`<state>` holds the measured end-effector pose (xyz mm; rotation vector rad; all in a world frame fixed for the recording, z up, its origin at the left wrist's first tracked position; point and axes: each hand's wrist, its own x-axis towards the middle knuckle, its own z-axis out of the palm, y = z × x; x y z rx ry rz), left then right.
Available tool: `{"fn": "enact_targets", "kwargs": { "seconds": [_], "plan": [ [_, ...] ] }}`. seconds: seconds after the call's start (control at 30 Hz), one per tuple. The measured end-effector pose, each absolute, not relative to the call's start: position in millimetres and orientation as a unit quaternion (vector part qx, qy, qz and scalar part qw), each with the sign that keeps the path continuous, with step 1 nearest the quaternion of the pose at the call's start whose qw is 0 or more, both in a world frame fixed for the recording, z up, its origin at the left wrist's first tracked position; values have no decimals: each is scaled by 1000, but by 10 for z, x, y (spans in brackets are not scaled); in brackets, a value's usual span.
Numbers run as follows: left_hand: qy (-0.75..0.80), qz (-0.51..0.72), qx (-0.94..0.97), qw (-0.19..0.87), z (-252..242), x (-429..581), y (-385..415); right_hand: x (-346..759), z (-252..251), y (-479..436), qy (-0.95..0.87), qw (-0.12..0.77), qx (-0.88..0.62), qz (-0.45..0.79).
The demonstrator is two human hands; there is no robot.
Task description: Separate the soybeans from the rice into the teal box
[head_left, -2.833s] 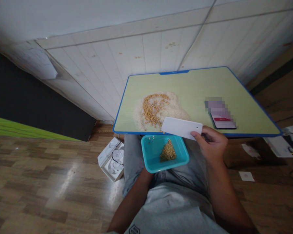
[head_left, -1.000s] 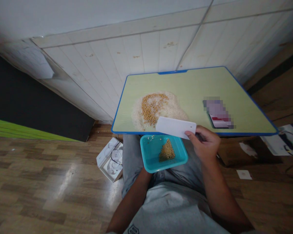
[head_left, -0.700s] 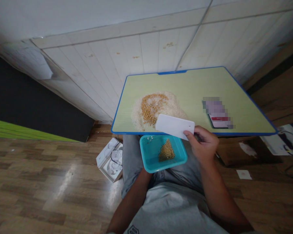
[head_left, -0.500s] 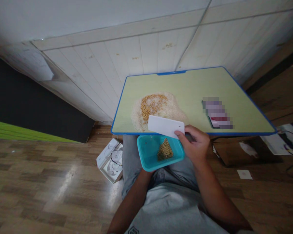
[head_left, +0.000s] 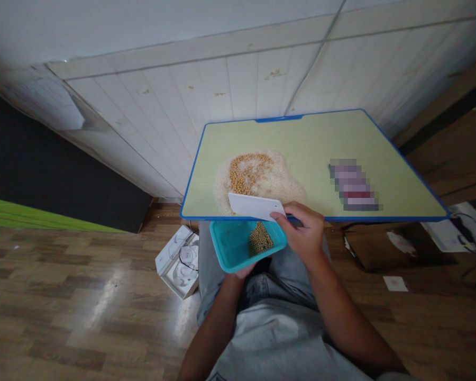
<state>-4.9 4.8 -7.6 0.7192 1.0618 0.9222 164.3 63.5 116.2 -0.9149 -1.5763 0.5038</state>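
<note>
Evidently both hands are busy close to the near edge of the table [head_left: 313, 137]. The right hand [head_left: 300, 228] is closed in a pinch on 1 end of a white card [head_left: 254, 206], thumb on the near face and the other fingers mostly hidden behind it. The card slants out to the left over the table's blue rim, its far end at the near side of the beans [head_left: 241, 177]; whether it touches the tabletop I cannot tell. Those beans lie in a curved patch on spread rice [head_left: 287, 182], on the left part of the table. Just below the card, a teal tub [head_left: 230, 244] sits tilted over the lap, with a heap of more beans [head_left: 261, 241] in its right part. The left hand [head_left: 245, 271] is under the tub's near side, seemingly bearing it; its fingers are largely out of sight, so I cannot tell how far they are curled. Farther right on the table lies a phone [head_left: 353, 185], blurred into blocks. On the floor [head_left: 83, 301], left of the legs, is 1 open white box [head_left: 179, 264] with a dark cable; behind the table a cord [head_left: 315, 58] runs up the pale wall [head_left: 206, 100].
</note>
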Motion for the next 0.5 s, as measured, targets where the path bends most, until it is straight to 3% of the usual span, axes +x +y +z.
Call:
{"fn": "enact_targets", "kwargs": {
  "seconds": [0.07,0.13,0.3,0.5],
  "plan": [
    [253,523,102,807,-216,-53,35,1636,1160,639,-678,583,-392,217],
    [177,540,-6,823,-302,-68,22,1636,1156,642,-682,581,-387,220],
    [113,538,-50,834,-341,-92,12,1702,1133,629,-669,595,-394,207],
    [148,552,-107,814,-428,-92,25,1789,1116,598,-639,615,-430,167]
  ]
}}
